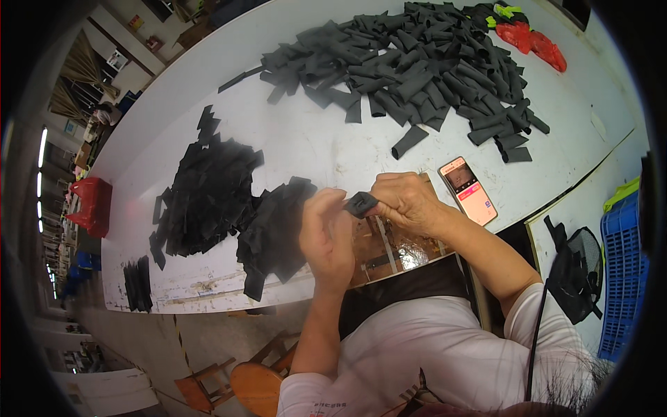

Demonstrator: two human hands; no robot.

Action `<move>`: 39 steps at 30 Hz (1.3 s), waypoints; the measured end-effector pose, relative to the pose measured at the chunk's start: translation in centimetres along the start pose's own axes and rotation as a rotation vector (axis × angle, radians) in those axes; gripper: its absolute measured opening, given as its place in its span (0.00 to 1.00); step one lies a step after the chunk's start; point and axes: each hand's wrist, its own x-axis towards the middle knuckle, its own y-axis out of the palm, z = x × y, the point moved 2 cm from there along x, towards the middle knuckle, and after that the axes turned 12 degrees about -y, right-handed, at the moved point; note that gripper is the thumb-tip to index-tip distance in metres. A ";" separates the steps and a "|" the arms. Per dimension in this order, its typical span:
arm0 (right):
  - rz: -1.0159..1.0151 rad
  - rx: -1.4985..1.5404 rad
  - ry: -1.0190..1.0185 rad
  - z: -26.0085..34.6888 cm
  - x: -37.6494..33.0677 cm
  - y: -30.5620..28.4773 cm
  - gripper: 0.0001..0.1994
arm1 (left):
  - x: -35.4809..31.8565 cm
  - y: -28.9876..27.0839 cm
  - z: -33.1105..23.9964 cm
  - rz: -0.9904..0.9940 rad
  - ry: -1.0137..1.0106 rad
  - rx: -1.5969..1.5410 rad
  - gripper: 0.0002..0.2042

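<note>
One dark fabric piece (360, 204) is pinched by the right hand (410, 199); left hand (326, 233) is cupped beside it, contact cannot be told | step judged: turning or shaping; steady two-handed hold called for | flat pile (274, 226) just left of hands | phone (472, 198) close right | beyond, room on white tabletop (313, 149) before rolled heap (424, 80) | bodyward, near edge (194, 306)

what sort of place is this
Most likely a workshop or small factory floor, perhaps for garment work: rolled dark pieces lie heaped on a large white table, flatter dark pieces are piled beside them, and strip lights run down a long room at left.
</note>
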 end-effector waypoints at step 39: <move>0.108 -0.258 0.049 1.3 -1.2 1.0 0.08 | 0.4 0.4 -0.2 0.281 -0.377 -0.313 0.12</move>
